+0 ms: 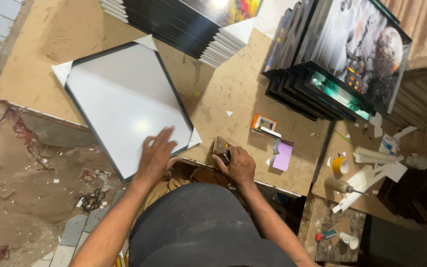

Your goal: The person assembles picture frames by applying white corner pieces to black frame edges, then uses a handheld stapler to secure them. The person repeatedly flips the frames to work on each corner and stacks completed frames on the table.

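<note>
**Left hand flat on the frame, right hand closed on a small tool**

From my feed I look down on a brown tabletop (213,99), scuffed and dotted with white scraps. The biggest thing on it is a black-edged frame (124,106) lying face down, its white backing up, with white corner guards on the corners I can see. It sits askew, its near corner reaching towards the tabletop's front edge.

My left hand (155,155) lies on the frame's near corner, fingers (166,136) spread wide and pressed flat on the white backing; it grips nothing. The frame runs away from those fingers up and to the left.

At the far edge a stack of frames (184,27) with corner guards leans, and to the right a second stack of printed pictures (342,64) stands on edge.

My right hand (238,165) sits just right of the frame's near corner, fingers curled shut around a small brown tool (221,148) that rests on the tabletop. It lies just beside the frame's corner guard; I cannot tell whether they touch.

Further right lie an orange-and-white box (264,122), a purple pad (283,155) and a yellow tape roll (340,165).
</note>
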`<state>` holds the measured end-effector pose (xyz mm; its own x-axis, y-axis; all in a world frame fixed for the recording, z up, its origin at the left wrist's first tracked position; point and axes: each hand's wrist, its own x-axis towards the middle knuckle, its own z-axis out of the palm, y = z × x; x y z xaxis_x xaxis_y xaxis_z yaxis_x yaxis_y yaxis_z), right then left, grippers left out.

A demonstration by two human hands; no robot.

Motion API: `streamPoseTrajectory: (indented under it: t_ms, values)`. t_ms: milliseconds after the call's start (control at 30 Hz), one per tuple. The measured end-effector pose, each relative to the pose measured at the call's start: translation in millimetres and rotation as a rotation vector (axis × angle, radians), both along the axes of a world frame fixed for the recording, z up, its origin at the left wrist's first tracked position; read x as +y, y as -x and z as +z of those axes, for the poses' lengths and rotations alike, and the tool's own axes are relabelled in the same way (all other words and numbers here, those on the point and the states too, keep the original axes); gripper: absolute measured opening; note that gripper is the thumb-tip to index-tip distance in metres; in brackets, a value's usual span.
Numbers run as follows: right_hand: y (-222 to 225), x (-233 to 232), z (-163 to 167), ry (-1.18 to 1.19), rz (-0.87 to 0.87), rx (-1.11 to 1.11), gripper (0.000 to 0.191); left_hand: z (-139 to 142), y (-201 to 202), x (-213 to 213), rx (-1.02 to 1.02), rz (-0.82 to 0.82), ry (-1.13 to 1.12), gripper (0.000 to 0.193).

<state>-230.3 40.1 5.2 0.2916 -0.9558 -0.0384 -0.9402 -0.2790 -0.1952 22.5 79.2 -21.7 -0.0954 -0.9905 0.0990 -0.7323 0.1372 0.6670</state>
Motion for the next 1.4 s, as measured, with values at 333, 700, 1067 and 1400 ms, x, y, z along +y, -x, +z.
streamPoseTrajectory:
  t_ms: [333,700,1067,1400]
  values:
    - [178.4,3.2,14.3,0.215,-0.055,0.049,0.06,-19.8,-85.4,118.3,-0.58,0.144,-0.204,0.024]
    - [216.6,-8.2,9.0,-0.125,0.004,0.073,0.021,97.9,-161.2,91.0,-0.23,-0.395,0.007,0.023]
    - [187.0,-11.4,57.6,0.121,-0.25,0.361,0.014,219.5,-49.8,22.5,0.428,0.094,0.52,0.054]
    - [25.7,-3.6,206.7,0.06,-0.01,-1.405,0.014,222.0,-14.5,-33.6,0.369,-0.054,0.636,0.052]
